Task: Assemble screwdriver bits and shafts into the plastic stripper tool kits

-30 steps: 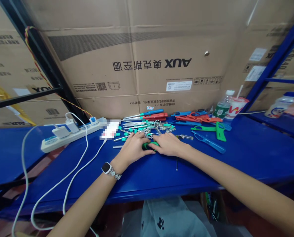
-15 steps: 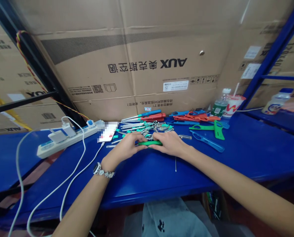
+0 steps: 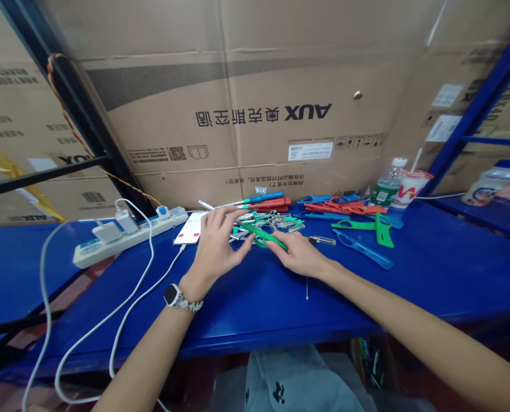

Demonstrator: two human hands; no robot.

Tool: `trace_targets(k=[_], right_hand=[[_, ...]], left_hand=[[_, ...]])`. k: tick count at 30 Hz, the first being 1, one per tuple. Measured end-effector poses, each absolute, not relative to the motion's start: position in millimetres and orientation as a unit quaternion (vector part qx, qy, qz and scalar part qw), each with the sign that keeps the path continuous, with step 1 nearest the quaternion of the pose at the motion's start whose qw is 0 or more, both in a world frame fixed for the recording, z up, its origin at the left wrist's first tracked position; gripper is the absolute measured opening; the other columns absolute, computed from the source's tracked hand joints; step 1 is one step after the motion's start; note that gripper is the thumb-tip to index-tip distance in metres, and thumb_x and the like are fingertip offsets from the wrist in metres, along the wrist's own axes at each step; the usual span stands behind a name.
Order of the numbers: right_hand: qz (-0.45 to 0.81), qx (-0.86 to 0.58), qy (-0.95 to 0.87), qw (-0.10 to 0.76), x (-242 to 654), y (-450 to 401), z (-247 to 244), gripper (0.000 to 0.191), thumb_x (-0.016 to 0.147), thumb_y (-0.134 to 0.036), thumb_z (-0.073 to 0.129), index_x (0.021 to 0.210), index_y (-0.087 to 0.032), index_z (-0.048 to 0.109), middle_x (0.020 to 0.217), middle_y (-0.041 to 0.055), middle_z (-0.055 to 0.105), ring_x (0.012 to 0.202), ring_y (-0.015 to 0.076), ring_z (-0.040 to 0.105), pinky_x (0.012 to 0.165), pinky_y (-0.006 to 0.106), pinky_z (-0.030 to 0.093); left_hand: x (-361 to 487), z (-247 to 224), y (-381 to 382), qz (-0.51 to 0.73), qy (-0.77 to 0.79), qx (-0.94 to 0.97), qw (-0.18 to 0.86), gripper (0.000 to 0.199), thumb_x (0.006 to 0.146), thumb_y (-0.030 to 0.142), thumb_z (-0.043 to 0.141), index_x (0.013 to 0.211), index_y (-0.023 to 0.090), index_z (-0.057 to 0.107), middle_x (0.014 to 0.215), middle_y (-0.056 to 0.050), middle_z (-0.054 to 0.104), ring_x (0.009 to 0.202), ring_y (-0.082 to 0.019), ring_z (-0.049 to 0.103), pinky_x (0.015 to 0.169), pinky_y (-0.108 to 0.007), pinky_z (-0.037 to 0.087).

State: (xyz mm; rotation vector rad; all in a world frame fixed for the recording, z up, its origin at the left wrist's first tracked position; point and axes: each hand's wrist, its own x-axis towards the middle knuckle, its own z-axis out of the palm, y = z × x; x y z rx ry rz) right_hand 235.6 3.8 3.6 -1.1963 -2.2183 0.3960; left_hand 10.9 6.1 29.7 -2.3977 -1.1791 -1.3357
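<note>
My right hand pinches a green plastic handle, which tilts up to the left in front of a pile of metal rods and teal-tipped parts. My left hand has its fingers curled over the pile's left side, with the thumb apart from them. A thin metal rod sticks out past its fingers at the upper left; the fingers hide the rest. The green handle's far end lies close to the left fingertips.
Red handles and orange and blue holders lie at the back. On the right are green and blue pieces, a bottle and a cup. A white power strip, cables and a phone occupy the left.
My left hand has come off the green handle and risen, its fingers now around a metal rod. The handle has tilted up at its left end in my right hand.
</note>
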Motion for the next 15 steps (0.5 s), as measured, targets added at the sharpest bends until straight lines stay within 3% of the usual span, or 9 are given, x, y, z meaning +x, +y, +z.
trace_targets(k=[3,5,8,12,15], right_hand=[[0.304,-0.431,-0.772,0.355,227.3,2.2,-0.3,0.038,0.101,-0.051,0.043,0.078,-0.022,0.051,0.057,-0.0022,0.058,0.046,0.0131,0.053,0.050,0.027,0.038],[0.395,-0.404,-0.729,0.388,218.1,-0.1,-2.8,0.041,0.099,-0.058,0.042,0.083,-0.022,0.051,0.057,-0.0041,0.058,0.039,0.0115,0.051,0.043,0.025,0.038],[0.441,-0.372,-0.700,0.422,203.0,-1.8,-6.7,0.049,0.097,-0.068,0.038,0.085,-0.022,0.051,0.055,-0.0038,0.058,0.040,0.0118,0.054,0.043,0.024,0.041],[0.419,-0.374,-0.695,0.449,194.9,0.6,-11.7,0.056,0.098,-0.071,0.033,0.074,-0.022,0.049,0.057,-0.0003,0.059,0.050,0.0144,0.057,0.052,0.028,0.046],[0.363,-0.412,-0.722,0.422,202.0,0.7,-11.7,0.058,0.099,-0.067,0.038,0.065,-0.022,0.049,0.061,0.0021,0.061,0.060,0.0162,0.058,0.058,0.029,0.045]], left_hand=[[18.4,27.3,4.3,-0.585,-0.446,-0.676,-0.047,0.023,0.088,0.043,0.067,0.094,0.022,0.059,0.094,-0.006,0.065,0.090,-0.023,0.061,0.085,-0.039,0.049],[28.3,24.4,8.2,-0.577,-0.450,-0.640,-0.233,0.034,0.090,0.054,0.061,0.086,0.020,0.059,0.083,-0.005,0.065,0.080,-0.021,0.062,0.075,-0.035,0.051],[51.4,21.2,18.4,-0.509,-0.379,-0.620,-0.461,0.048,0.091,0.065,0.054,0.092,0.018,0.063,0.087,-0.009,0.070,0.081,-0.023,0.067,0.066,-0.033,0.052],[80.3,22.8,29.1,-0.546,-0.320,-0.566,-0.529,0.050,0.090,0.065,0.055,0.099,0.017,0.063,0.086,-0.010,0.072,0.078,-0.022,0.069,0.060,-0.031,0.052],[79.9,28.6,30.6,-0.535,-0.299,-0.571,-0.546,0.042,0.090,0.059,0.058,0.099,0.018,0.063,0.077,-0.004,0.065,0.067,-0.017,0.065,0.060,-0.031,0.053]])
